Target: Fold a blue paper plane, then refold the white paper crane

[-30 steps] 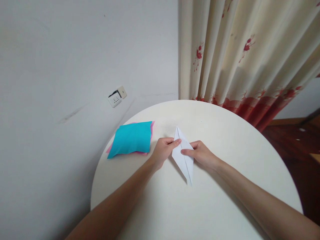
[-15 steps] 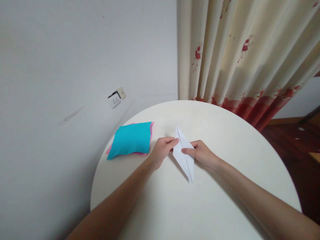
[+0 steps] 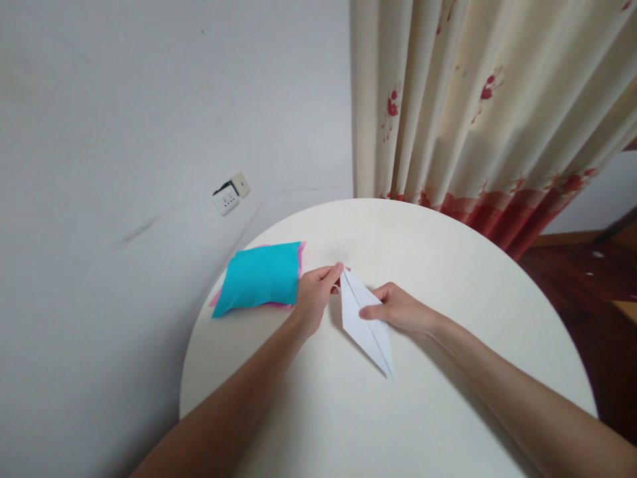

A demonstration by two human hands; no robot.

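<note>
A white sheet of folded paper (image 3: pixel 359 325), shaped like a long diamond with a crease line down its middle, is held just over the round white table (image 3: pixel 318 411). My left hand (image 3: pixel 318 292) pinches its far tip between thumb and fingers. On the right edge, my right hand (image 3: pixel 398 309) grips the paper, thumb flat on top near the middle line and the other fingers hidden underneath. The near point of the diamond hangs free, toward me.
Left of my left hand lies a blue sheet (image 3: pixel 261 275) over a pink one (image 3: pixel 302 253) on the table. A wall with a socket (image 3: pixel 226 199) borders the table's left side. A cream and red curtain (image 3: pixel 448 133) hangs behind it.
My left hand has slid from the paper's upper left edge to its far tip. The paper has turned slightly, its near point shifting right and toward me. The right hand keeps its grip.
</note>
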